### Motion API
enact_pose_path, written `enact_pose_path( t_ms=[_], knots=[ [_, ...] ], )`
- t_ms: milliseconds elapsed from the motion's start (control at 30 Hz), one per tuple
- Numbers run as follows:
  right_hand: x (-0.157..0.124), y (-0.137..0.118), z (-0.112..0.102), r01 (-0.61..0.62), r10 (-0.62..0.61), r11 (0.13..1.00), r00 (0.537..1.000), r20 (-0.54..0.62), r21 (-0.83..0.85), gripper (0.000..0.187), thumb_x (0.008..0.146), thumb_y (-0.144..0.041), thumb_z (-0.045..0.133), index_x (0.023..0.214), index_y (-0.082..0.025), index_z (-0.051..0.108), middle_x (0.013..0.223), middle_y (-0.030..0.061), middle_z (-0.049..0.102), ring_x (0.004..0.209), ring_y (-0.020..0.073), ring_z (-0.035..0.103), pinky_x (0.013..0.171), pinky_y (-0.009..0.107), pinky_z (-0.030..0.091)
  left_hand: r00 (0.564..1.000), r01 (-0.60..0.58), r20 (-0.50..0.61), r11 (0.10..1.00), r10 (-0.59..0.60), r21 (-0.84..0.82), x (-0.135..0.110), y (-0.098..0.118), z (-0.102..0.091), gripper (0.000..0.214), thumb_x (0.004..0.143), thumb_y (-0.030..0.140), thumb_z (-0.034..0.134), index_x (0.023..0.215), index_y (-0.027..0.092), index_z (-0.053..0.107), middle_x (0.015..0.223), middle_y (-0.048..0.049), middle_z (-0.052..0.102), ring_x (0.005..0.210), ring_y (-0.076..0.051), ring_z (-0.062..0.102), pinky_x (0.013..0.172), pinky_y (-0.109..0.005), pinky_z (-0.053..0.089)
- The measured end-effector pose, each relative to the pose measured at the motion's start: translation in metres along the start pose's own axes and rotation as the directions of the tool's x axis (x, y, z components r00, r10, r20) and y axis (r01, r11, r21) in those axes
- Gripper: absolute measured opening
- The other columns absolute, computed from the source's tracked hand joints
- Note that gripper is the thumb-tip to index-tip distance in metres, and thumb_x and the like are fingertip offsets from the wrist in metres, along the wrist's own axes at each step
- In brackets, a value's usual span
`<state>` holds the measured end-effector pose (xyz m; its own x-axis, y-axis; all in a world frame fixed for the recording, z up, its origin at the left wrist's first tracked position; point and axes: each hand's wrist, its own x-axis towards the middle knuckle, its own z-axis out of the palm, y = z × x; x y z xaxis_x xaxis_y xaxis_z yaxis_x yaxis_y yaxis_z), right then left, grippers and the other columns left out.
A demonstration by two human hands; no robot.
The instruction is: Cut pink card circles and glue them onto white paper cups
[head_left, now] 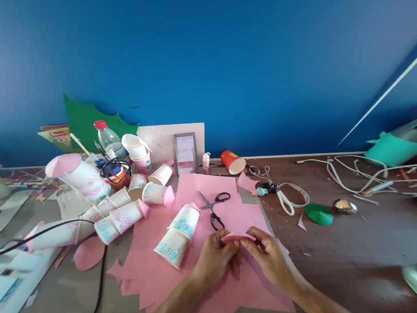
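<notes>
My left hand and my right hand meet over a sheet of pink paper, and both pinch a small curved piece of pink paper between thumbs and fingers. Black-handled scissors lie just beyond my hands on the pink paper. Two stacked paper cups with teal scribbles lie on their sides to the left of my left hand.
Several decorated paper cups are strewn at the left, with a plastic bottle, a red cup and a green card behind. A black cable crosses the left. White cords, a green lid and a teal appliance lie right.
</notes>
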<state>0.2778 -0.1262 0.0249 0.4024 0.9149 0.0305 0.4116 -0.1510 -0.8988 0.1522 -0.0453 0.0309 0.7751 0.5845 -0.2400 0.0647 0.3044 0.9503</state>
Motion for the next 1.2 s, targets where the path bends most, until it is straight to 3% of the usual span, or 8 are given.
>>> enact_pose_path(
  t_ms=[233, 433, 600, 700, 833, 1033, 1200],
  knots=[
    [-0.001, -0.006, -0.008, 0.005, -0.029, 0.978, 0.993, 0.111, 0.211, 0.025, 0.084, -0.043, 0.051, 0.078, -0.019, 0.056, 0.074, 0.0009, 0.057, 0.071, 0.0167, 0.052, 0.065, 0.026, 0.041, 0.999, -0.035, 0.023, 0.999, 0.036, -0.034, -0.001, 0.000, 0.001, 0.035, 0.082, 0.044, 0.053, 0.069, 0.012, 0.062, 0.045, 0.0023, 0.047, 0.037, -0.007, 0.041, 0.041, -0.020, 0.030],
    [0.000, -0.002, -0.005, 0.006, -0.010, 0.994, 0.999, 0.033, 0.112, 0.023, 0.083, -0.033, 0.052, 0.065, -0.019, 0.054, 0.059, -0.0034, 0.049, 0.056, 0.0126, 0.042, 0.053, 0.023, 0.034, 0.999, 0.025, -0.047, 0.999, -0.023, 0.044, -0.002, 0.001, 0.001, 0.029, 0.080, 0.043, 0.055, 0.071, 0.016, 0.054, 0.045, 0.0044, 0.047, 0.035, -0.009, 0.042, 0.039, -0.022, 0.030],
    [0.000, -0.001, -0.003, -0.003, -0.001, 0.994, 0.999, 0.041, 0.109, 0.017, 0.079, -0.023, 0.049, 0.062, -0.019, 0.052, 0.056, -0.0048, 0.044, 0.054, 0.0121, 0.038, 0.051, 0.022, 0.031, 0.981, -0.095, -0.146, 0.969, 0.131, 0.226, -0.004, 0.004, 0.001, 0.015, 0.075, 0.030, 0.060, 0.075, 0.015, 0.058, 0.066, 0.0011, 0.052, 0.061, -0.011, 0.048, 0.055, -0.022, 0.036],
    [-0.001, -0.003, -0.004, -0.033, 0.025, 0.992, 0.997, 0.074, 0.123, 0.013, 0.075, -0.019, 0.048, 0.063, -0.019, 0.053, 0.058, -0.0039, 0.045, 0.057, 0.0129, 0.040, 0.053, 0.023, 0.032, 0.971, -0.091, -0.202, 0.977, 0.131, 0.195, -0.004, 0.003, 0.001, 0.008, 0.068, 0.019, 0.063, 0.066, 0.015, 0.056, 0.068, 0.0006, 0.052, 0.067, -0.012, 0.047, 0.058, -0.022, 0.036],
    [-0.004, -0.009, -0.006, -0.029, 0.007, 0.987, 0.990, 0.139, 0.158, 0.011, 0.076, -0.022, 0.049, 0.068, -0.019, 0.056, 0.065, -0.0016, 0.052, 0.064, 0.0151, 0.045, 0.058, 0.024, 0.036, 0.980, -0.097, -0.168, 0.993, 0.108, 0.072, -0.006, 0.004, 0.001, 0.012, 0.064, 0.017, 0.064, 0.062, 0.015, 0.053, 0.063, 0.0022, 0.051, 0.061, -0.011, 0.046, 0.054, -0.021, 0.034],
    [-0.004, -0.011, -0.003, 0.004, -0.011, 0.996, 0.996, 0.087, 0.086, 0.009, 0.072, -0.015, 0.048, 0.066, -0.020, 0.053, 0.064, -0.0014, 0.052, 0.063, 0.0154, 0.046, 0.057, 0.024, 0.036, 0.971, -0.130, -0.179, 0.980, 0.157, 0.153, -0.005, 0.005, -0.001, 0.015, 0.067, 0.022, 0.064, 0.060, 0.015, 0.053, 0.061, 0.0009, 0.052, 0.061, -0.012, 0.046, 0.056, -0.022, 0.035],
    [-0.003, -0.005, -0.002, 0.031, -0.035, 0.998, 0.997, 0.068, 0.063, 0.009, 0.074, -0.016, 0.050, 0.067, -0.020, 0.053, 0.064, -0.0009, 0.055, 0.063, 0.0158, 0.049, 0.056, 0.024, 0.037, 0.967, -0.198, -0.121, 0.959, 0.225, 0.203, -0.003, -0.004, -0.003, 0.012, 0.069, 0.015, 0.061, 0.081, 0.015, 0.058, 0.076, -0.0016, 0.054, 0.066, -0.012, 0.048, 0.058, -0.023, 0.037]
  ],
)
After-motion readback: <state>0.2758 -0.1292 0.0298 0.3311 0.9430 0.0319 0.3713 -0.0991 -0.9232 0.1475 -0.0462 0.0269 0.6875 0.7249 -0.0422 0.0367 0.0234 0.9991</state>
